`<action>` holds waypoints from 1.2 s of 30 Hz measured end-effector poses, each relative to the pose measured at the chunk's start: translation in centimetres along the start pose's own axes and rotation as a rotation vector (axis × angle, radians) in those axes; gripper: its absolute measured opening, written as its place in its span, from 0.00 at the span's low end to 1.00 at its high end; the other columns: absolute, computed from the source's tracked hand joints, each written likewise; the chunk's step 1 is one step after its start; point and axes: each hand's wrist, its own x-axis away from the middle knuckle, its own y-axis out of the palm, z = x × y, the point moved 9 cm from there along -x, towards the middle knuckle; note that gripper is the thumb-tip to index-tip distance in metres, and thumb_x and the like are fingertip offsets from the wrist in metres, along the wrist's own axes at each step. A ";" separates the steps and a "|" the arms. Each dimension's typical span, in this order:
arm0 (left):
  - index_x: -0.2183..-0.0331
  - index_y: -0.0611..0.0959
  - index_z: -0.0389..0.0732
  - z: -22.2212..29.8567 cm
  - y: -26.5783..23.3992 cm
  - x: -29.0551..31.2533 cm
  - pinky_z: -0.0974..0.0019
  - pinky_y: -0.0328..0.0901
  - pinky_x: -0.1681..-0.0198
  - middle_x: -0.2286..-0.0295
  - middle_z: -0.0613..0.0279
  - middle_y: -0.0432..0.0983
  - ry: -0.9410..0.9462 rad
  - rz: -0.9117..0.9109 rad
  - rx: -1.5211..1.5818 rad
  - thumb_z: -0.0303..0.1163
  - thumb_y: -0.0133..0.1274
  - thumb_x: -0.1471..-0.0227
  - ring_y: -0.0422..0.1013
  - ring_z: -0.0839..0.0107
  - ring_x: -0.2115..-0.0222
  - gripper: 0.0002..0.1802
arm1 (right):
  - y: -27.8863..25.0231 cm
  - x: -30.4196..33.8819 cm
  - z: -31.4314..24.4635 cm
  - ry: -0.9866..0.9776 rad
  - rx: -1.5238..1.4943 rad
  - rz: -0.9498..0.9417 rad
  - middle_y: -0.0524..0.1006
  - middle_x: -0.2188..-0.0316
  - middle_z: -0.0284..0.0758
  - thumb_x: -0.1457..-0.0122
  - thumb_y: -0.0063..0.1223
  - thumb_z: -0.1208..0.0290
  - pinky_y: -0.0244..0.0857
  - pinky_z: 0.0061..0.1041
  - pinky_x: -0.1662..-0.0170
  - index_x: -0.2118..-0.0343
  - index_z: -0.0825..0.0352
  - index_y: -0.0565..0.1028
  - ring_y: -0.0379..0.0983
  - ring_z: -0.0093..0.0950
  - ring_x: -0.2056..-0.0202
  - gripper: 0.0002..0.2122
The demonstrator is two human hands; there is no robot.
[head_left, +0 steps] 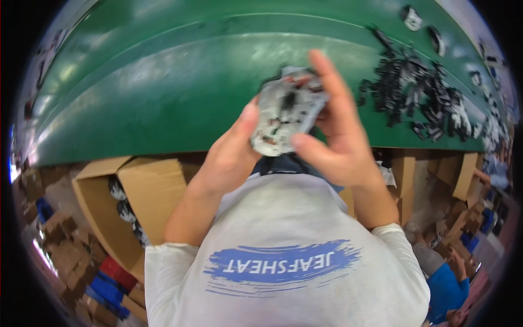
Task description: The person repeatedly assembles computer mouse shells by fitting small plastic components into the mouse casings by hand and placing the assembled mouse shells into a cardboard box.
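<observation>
A grey-white plastic housing (283, 111) is held up in front of me, over the near edge of the green table. Its inner side faces up, with moulded recesses, a dark patch in the middle and small reddish-brown spots. Motion blur hides its finer details. My left hand (231, 155) grips the left side, thumb along the rim and the other fingers hidden underneath. On the opposite side my right hand (340, 133) holds it, thumb at the lower right edge, one finger stretched up past the top right corner and others partly hidden behind.
Black plastic pieces (411, 87) lie heaped on the green table (180, 92) to the right, with white ones beside them. Two curved parts (412, 19) sit farther back. An open cardboard box (101, 210) containing black-and-white parts stands lower left. A person in blue (449, 289) is at lower right.
</observation>
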 end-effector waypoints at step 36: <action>0.28 0.65 0.42 4.9 -13.5 6.4 0.30 0.57 0.29 0.32 0.38 0.64 0.141 0.159 0.564 0.45 0.43 0.25 0.67 0.45 0.34 0.32 | -9.2 -0.2 5.5 -0.222 0.796 0.446 0.77 0.67 0.38 0.41 0.71 0.69 0.70 0.33 0.66 0.61 0.65 0.79 0.74 0.34 0.71 0.11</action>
